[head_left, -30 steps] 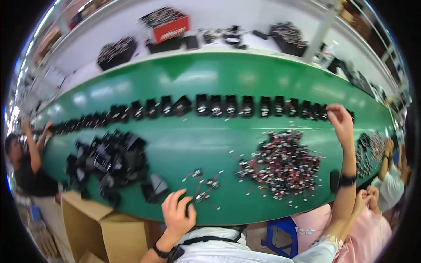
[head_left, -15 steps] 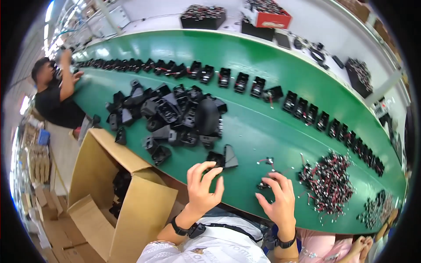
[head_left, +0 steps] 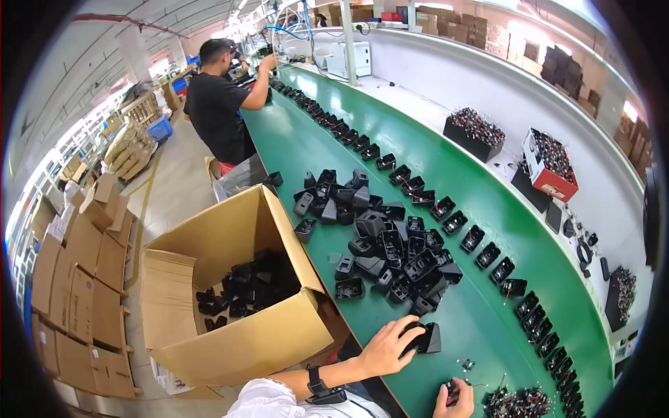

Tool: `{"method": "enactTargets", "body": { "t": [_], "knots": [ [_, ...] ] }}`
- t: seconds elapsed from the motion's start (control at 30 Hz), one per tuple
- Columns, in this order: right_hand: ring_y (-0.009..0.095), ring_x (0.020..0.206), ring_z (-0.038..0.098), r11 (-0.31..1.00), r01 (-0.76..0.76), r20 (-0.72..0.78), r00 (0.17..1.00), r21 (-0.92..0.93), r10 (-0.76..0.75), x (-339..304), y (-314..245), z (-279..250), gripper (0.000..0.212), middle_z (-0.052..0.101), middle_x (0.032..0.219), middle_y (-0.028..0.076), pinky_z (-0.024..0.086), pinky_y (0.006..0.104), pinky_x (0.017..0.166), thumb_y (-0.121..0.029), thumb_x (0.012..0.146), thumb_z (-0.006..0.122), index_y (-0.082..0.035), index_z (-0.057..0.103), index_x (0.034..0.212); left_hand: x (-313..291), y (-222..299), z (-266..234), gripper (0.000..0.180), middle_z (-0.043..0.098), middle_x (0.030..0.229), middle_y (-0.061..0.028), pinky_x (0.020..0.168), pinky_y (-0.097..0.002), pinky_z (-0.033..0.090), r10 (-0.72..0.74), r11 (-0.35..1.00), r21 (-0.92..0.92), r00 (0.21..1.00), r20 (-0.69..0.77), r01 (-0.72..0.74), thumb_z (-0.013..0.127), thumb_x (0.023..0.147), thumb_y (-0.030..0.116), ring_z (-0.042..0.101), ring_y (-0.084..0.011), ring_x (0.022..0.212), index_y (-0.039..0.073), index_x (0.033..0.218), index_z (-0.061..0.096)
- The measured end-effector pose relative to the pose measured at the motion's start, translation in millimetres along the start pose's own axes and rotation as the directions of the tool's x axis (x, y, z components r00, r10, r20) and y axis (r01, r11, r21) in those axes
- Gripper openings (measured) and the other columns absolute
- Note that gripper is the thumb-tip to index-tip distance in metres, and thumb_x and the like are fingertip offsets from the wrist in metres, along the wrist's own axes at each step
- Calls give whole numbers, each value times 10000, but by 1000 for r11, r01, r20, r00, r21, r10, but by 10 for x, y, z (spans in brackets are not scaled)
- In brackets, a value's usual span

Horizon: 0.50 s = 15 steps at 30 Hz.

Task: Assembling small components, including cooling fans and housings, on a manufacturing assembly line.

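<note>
Two grips over one green tabletop (head_left: pixel 488 320).
From my remote seat I see the left hand (head_left: pixel 387 350) closed around a black housing (head_left: pixel 420 340) near the tabletop's edge, beside the housing pile (head_left: pixel 392 244); the right hand (head_left: pixel 456 402) pinches a small dark part (head_left: pixel 451 392) near the wired heap (head_left: pixel 519 404).

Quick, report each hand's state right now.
Left hand: curled over a black plastic housing; firm grip cannot be told.
Right hand: closed, holding a small dark part.
</note>
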State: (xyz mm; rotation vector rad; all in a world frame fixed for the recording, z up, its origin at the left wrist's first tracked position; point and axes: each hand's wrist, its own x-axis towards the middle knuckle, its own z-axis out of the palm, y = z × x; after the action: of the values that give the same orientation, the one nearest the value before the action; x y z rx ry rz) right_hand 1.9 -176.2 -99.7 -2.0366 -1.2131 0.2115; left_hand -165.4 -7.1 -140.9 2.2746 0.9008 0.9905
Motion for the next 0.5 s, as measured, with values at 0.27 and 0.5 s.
{"method": "enactTargets", "body": {
  "t": [0.27,0.5],
  "knots": [
    [306,848,660,998,-2,-59,998,55,5,33,4,-47,192,668,1030,161,548,376,744,-36,943,707,-14,679,1132,-28,92,-187,550,544,1432,-182,985,-428,551,-101,988,-126,993,-57,93,754,806,58,628,-394,1213,55,1328,579],
    [283,931,698,990,137,-69,989,38,-134,-13,-22,-216,255,698,1159,162,562,352,774,-40,997,639,0,685,1245,-168,434,3,636,460,1522,-164,1068,-395,505,62,863,-506,990,127,10,761,843,36,556,-357,1339,69,1426,508]
  ]
}}
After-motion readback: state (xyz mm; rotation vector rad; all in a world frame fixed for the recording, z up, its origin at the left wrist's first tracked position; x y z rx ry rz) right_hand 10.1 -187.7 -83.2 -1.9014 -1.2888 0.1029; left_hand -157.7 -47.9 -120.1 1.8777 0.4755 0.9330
